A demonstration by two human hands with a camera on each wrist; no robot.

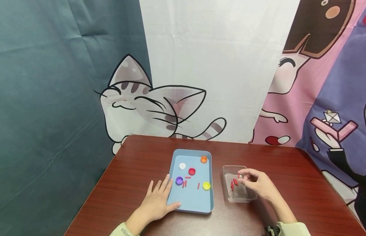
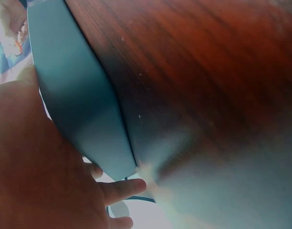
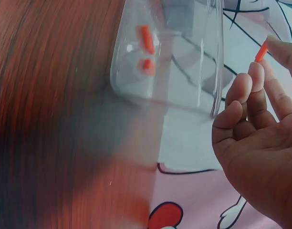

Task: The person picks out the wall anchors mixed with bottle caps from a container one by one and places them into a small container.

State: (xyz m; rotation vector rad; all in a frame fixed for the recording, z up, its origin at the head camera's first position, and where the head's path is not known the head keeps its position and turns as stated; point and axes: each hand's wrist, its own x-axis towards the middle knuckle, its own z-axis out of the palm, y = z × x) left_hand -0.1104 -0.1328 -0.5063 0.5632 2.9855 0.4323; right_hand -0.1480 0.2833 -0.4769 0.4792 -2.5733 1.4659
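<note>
Four thin red sticks [image 1: 188,177] lay in the left blue tray [image 1: 190,202], some waited in the right clear plastic box [image 1: 242,200], the right hand [image 1: 259,183] pinched another, and the left hand [image 1: 156,204] gripped nothing.

We count one table [image 1: 141,164], one blue tray [image 1: 191,202], one clear box [image 1: 243,200], one left hand [image 1: 157,201] and one right hand [image 1: 261,185]. In the tray we see five round caps [image 1: 182,166] and four little red sticks [image 1: 188,177]. We find at least two more sticks in the box, and one in the right hand.
</note>
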